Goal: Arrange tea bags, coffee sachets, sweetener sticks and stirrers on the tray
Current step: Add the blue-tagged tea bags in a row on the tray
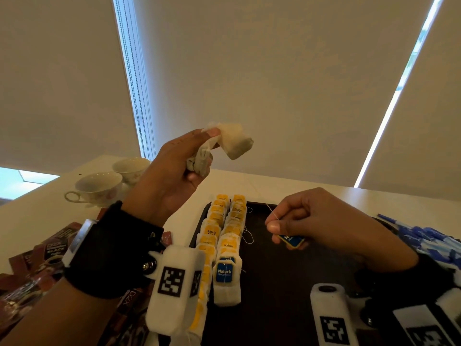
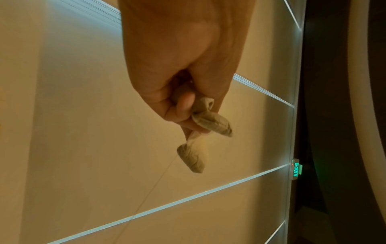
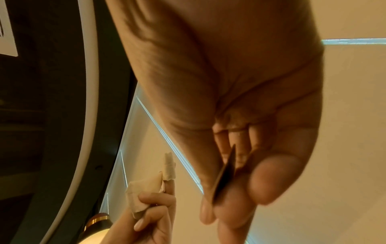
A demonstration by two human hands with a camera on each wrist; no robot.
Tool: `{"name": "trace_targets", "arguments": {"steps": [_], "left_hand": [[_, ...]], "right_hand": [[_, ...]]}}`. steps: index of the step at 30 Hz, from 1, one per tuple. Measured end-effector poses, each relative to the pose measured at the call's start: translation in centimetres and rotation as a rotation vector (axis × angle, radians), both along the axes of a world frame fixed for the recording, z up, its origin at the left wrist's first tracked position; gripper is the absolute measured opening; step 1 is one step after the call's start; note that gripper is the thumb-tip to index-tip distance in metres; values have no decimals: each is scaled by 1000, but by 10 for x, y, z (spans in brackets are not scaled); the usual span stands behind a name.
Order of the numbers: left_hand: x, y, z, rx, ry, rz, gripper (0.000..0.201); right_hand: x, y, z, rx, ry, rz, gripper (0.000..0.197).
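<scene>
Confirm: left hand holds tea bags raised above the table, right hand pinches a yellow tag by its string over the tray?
Not quite: the tag in the right hand is blue, as the head view shows. The left hand does hold tea bags raised, over the tray.

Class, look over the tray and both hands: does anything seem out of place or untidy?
Yes. The left hand holds tea bags up, crumpled, off the tray, while the right hand pinches a blue tag and string.

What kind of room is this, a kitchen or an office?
Probably an office or meeting room, not a kitchen: tall roller blinds cover big windows, a green exit sign glows on the wall, and teacups wait on a pale table.
</scene>
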State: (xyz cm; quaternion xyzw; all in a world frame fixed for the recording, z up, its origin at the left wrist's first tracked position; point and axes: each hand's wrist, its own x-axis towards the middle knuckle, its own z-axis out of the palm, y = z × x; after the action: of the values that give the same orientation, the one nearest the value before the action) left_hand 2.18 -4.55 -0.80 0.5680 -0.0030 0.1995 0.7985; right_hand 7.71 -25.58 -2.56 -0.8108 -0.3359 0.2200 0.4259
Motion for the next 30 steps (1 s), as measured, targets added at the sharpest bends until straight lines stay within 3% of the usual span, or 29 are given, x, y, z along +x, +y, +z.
{"name": "trace_targets", "arguments": {"steps": [4, 8, 12, 14, 17, 20, 23, 26, 30], "left_hand": [[0, 0, -1, 104, 0, 124, 15], [0, 1, -5, 390, -16, 319, 12], [-2, -2, -7, 710, -43, 333, 12], [-2, -3, -8, 741, -6, 317, 12], [-1, -6, -7, 565, 52, 221, 15], [-1, -7, -2, 216, 114, 59, 13], [-3, -8, 2, -23, 161, -78, 15], [-7, -12, 6, -163, 155, -125, 17], [-11, -17, 8, -207, 136, -142, 20]], "right_hand": [[-1, -2, 3, -39, -49, 7, 6], [-7, -11, 15, -129, -69, 131, 18], [-17, -22, 32, -2, -35, 180, 27], [-18, -30, 39, 85, -10, 174, 35], [-16, -39, 42, 50, -49, 198, 33], [-11, -38, 37, -61, -69, 196, 23], [-6, -30, 27, -167, -112, 166, 21], [-4, -17, 16, -227, -133, 175, 19], [-7, 0, 3, -226, -121, 216, 18]]}}
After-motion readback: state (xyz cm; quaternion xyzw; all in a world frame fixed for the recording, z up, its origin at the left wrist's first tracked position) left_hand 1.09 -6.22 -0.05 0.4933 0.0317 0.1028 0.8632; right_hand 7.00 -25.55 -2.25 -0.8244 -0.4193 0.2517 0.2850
